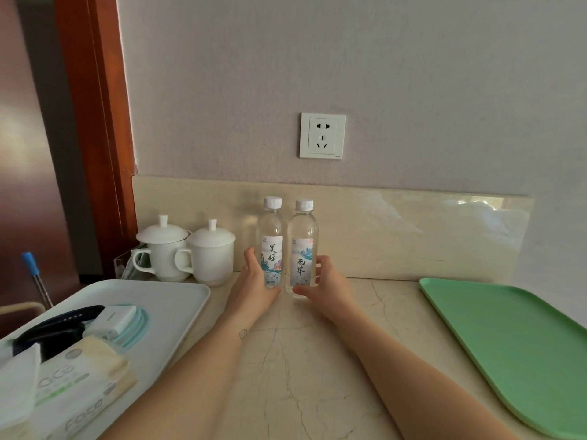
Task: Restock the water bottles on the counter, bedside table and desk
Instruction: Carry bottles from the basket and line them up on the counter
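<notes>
Both bare forearms reach forward and converge toward the middle, low over the bench [317,360]; the left forearm [197,369] comes in from the lower left, the right forearm [413,376] from the lower right, and a small dark mark sits on the inner left wrist. The left hand [254,281] wraps the lower part of the left water bottle [271,239], fingers [251,258] curled on its outer side; the right hand [328,281] mirrors it on the right water bottle [303,242], thumb at the base; the hands stand close together, palms facing inward.
</notes>
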{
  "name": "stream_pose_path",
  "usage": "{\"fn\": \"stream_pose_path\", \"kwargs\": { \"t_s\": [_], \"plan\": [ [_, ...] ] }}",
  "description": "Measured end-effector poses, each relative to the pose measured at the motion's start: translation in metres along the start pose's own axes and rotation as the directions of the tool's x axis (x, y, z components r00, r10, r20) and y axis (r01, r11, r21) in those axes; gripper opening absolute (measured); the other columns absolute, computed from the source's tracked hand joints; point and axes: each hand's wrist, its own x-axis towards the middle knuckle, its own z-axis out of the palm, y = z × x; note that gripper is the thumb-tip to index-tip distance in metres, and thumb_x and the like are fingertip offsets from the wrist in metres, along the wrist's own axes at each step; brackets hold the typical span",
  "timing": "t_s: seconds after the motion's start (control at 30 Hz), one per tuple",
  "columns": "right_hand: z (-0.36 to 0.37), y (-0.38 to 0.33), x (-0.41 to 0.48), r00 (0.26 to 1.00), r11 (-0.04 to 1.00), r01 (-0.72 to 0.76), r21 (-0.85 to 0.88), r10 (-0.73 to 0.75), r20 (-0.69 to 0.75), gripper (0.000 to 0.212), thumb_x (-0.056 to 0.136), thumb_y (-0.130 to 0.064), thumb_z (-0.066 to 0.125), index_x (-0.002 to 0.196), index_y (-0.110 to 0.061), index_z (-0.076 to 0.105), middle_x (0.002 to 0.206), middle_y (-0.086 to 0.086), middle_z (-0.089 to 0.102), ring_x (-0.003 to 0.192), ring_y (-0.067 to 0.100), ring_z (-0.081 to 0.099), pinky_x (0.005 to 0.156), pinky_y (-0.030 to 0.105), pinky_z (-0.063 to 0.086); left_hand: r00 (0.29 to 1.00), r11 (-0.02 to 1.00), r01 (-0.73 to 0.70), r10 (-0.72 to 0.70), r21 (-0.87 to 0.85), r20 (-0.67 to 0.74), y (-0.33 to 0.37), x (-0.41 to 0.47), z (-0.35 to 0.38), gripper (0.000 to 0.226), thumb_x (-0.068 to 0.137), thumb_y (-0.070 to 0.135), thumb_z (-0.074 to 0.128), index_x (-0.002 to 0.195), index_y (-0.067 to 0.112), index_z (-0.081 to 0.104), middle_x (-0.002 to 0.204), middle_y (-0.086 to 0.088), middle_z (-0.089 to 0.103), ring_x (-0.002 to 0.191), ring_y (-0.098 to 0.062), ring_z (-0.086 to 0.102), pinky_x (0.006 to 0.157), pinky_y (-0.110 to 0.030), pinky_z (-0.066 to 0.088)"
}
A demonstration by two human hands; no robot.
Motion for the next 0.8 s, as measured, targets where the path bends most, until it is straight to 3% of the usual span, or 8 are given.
{"fn": "stream_pose_path", "kwargs": {
  "t_s": [0.3,0.5,0.8],
  "plan": [
    [0.008,-0.005,0.011,1.0,1.0,-0.012,-0.015,0.012,0.019,0.07,0.074,-0.026,0.083,0.13,-0.016,0.042,0.121,0.005,0.063,0.109,0.024,0.059,0.076,0.027,0.04,1.0,0.999,0.012,-0.011,0.047,-0.024,-0.004,0.011,-0.001,0.074,0.081,0.021,0.073,0.133,0.011,0.023,0.116,-0.008,0.065,0.098,-0.034,0.064,0.08,-0.043,0.052],
    [0.011,-0.008,0.016,1.0,0.999,-0.022,-0.036,0.023,0.021,0.067,0.074,-0.027,0.082,0.128,-0.014,0.045,0.121,0.007,0.064,0.111,0.025,0.059,0.078,0.027,0.041,0.999,0.999,-0.003,0.005,0.049,-0.036,-0.009,0.017,0.0,0.076,0.08,0.018,0.073,0.135,0.011,0.022,0.121,-0.008,0.062,0.103,-0.033,0.062,0.082,-0.044,0.052],
    [0.014,-0.011,0.018,1.0,0.995,0.001,-0.095,0.0,0.016,0.063,0.076,-0.03,0.08,0.126,-0.013,0.045,0.118,0.008,0.064,0.108,0.029,0.06,0.08,0.033,0.046,0.999,1.0,0.014,-0.014,0.013,-0.04,-0.017,0.027,0.002,0.074,0.078,0.017,0.075,0.133,0.013,0.025,0.119,-0.007,0.062,0.101,-0.029,0.062,0.073,-0.031,0.045]
  ]
}}
